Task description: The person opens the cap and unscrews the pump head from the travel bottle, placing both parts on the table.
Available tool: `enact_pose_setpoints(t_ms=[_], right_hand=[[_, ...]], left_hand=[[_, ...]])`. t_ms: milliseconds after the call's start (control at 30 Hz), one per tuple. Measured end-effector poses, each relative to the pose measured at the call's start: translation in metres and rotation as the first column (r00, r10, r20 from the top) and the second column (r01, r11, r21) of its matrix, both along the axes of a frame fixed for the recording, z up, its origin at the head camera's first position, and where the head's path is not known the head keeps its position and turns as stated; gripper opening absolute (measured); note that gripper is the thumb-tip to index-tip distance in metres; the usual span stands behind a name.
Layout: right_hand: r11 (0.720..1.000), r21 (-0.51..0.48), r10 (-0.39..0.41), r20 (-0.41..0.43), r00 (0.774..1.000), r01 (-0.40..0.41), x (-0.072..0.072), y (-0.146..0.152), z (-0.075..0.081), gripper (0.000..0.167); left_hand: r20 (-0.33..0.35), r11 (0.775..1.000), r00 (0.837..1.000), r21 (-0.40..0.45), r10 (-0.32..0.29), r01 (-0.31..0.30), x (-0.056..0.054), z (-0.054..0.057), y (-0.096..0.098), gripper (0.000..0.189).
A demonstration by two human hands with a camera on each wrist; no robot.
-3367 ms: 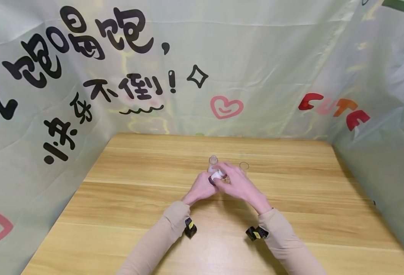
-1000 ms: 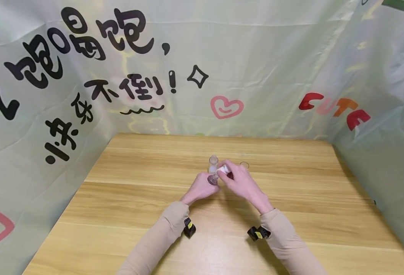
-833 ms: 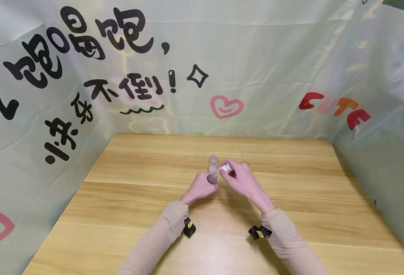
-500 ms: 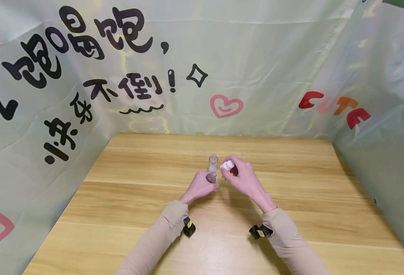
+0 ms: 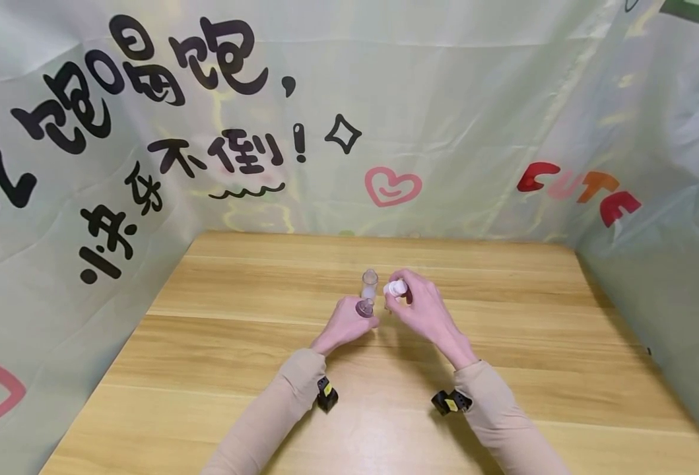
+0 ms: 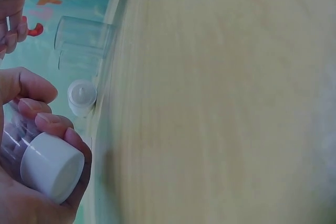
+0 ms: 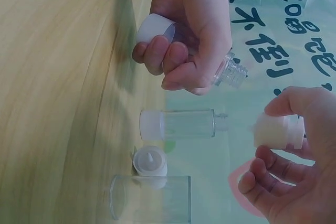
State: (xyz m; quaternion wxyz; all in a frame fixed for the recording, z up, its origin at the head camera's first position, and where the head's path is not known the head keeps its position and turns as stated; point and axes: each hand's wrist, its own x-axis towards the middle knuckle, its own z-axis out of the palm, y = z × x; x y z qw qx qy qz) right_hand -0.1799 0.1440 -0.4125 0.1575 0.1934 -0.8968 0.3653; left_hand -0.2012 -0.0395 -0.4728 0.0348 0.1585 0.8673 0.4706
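Observation:
My left hand [image 5: 344,323] grips a clear bottle [image 5: 364,308], its fingers curled round the body. Its bare threaded neck [image 7: 231,73] shows in the right wrist view, opposite the white base [image 6: 52,167]. My right hand [image 5: 425,316] pinches a white pump head [image 7: 278,131] between thumb and fingers, apart from the neck and to its right. Behind the left hand stands a second clear bottle [image 5: 369,280] with a white bottom [image 7: 151,125], also with a bare neck.
Beyond my hands, a small white nozzle piece [image 6: 82,96] and a clear cylindrical cover [image 7: 178,203] stand on the wooden table [image 5: 254,369]. The right hand hides the cover in the head view. Printed cloth walls [image 5: 474,132] border the table's back and sides.
My right hand has lifted the white pump head off the neck of the held bottle and drawn it to the right. The left hand has stayed nearly in place, still gripping the bottle.

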Motion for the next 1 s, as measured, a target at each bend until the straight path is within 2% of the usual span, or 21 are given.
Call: enact_pose_setpoints(t_ms=[467,600,800,1000], right_hand=[[0.998,0.06,-0.004,-0.026,1.0,0.005,0.0001,0.001,-0.0014,0.016],[0.997,0.077,-0.004,-0.006,1.0,0.005,-0.0003,0.001,-0.0008,0.01],[0.996,0.088,-0.011,0.032,0.999,0.008,-0.0003,0.0007,-0.0016,0.018],[0.996,0.094,-0.003,0.068,0.998,-0.003,0.0004,0.0007,-0.0004,0.016]], left_hand=[[0.022,1.0,1.0,0.008,0.017,-0.017,-0.0009,-0.0024,-0.0026,0.032],[0.034,1.0,0.999,0.01,0.021,-0.021,-0.0013,-0.0026,-0.0034,0.031],[0.048,0.999,0.999,0.018,0.025,-0.026,-0.0019,-0.0031,-0.0037,0.029],[0.026,0.999,0.999,0.023,0.04,-0.04,-0.0023,-0.0034,-0.0022,0.028]])
